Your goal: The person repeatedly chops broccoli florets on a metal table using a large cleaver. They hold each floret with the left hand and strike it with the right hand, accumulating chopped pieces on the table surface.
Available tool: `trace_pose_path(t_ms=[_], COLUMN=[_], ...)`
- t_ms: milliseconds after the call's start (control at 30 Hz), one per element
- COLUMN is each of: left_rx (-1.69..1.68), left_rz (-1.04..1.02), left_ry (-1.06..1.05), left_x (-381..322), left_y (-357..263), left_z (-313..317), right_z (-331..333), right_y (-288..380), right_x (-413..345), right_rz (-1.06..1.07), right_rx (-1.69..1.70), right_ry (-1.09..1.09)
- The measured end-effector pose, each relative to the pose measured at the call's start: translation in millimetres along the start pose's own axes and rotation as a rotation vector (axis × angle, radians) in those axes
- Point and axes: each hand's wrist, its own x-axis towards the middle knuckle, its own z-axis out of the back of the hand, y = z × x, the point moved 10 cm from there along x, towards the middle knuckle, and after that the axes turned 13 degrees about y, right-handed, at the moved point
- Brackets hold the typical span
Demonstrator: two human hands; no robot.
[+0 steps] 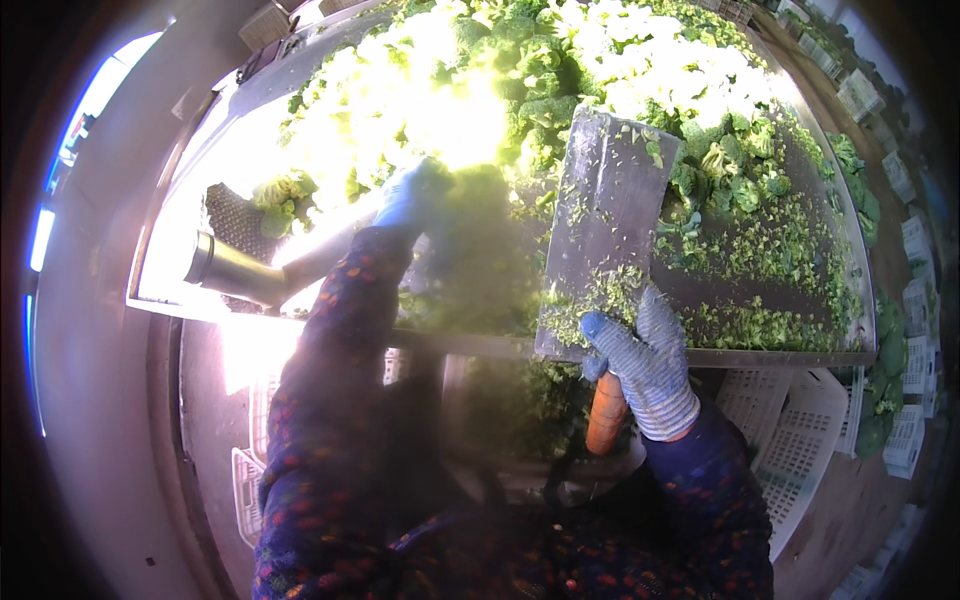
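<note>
My right hand [651,367], in a striped grey knit glove with blue fingertips, is closed around an orange handle [606,416] at the table's front edge. Just beyond it a broad rectangular grey plate [604,202], strewn with green crumbs, slants away from me. I cannot tell whether the handle belongs to this plate. My left hand [409,196], in a blue glove, reaches forward to the near edge of a large heap of broccoli florets [551,112]. Glare and a blurred green patch hide its fingers, so any grip there is unclear.
Green trimmings [750,322] litter the metal table, which has a raised rim [780,358]. On the left lies a metal cylinder [236,271] beside a dark textured mat [238,217]. Below stand a white crate [806,442] and a container of trimmings [547,405]. More crates [904,439] line the right.
</note>
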Motion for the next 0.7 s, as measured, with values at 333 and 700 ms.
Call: trace_pose_path(t_ms=[333, 700], left_rx=[-0.299, -1.444], left_rz=[-0.091, -0.177], left_ry=[0.233, 0.428], left_x=[-108, -163], left_y=[-52, -111], left_z=[-17, -57], right_z=[-19, -22], right_y=[-2, 0], right_x=[-4, -2], right_rz=[0.076, 0.117], right_rx=[-0.161, -0.361], right_ry=[0.079, 0.132])
